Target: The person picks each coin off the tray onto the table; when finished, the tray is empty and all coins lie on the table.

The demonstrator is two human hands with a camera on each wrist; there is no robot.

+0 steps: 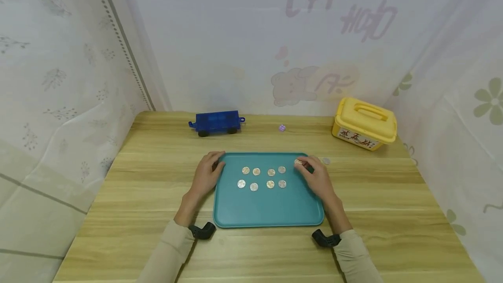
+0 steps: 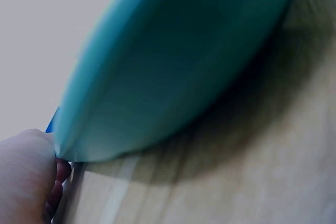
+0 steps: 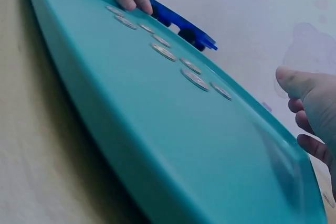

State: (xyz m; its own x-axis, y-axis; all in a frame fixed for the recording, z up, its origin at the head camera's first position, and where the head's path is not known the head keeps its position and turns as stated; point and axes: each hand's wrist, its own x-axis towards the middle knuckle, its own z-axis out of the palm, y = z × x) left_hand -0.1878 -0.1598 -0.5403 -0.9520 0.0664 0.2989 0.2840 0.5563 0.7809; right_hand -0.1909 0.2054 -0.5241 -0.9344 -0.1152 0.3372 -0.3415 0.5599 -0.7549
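Note:
A teal tray (image 1: 267, 213) lies on the table, with several gold and silver coins (image 1: 270, 184) in two rows on it. My left hand (image 1: 205, 174) holds the tray's far left corner, thumb over the rim; in the left wrist view, curled fingers (image 2: 59, 182) show beside that corner. Above the tray's far right part, my right hand (image 1: 318, 178) pinches a coin (image 1: 298, 161) between thumb and fingertips. The right wrist view hides that coin behind the thumb (image 3: 294, 81). Another silver coin (image 1: 326, 160) lies on the table just right of the right hand.
A blue toy wagon (image 1: 217, 122) with black wheels stands behind the tray's left side. Behind its right side are a small purple die (image 1: 282, 128) and a yellow lidded box (image 1: 364, 122) with a handle. A patterned curtain (image 1: 251, 56) hangs along the wooden table's far edge.

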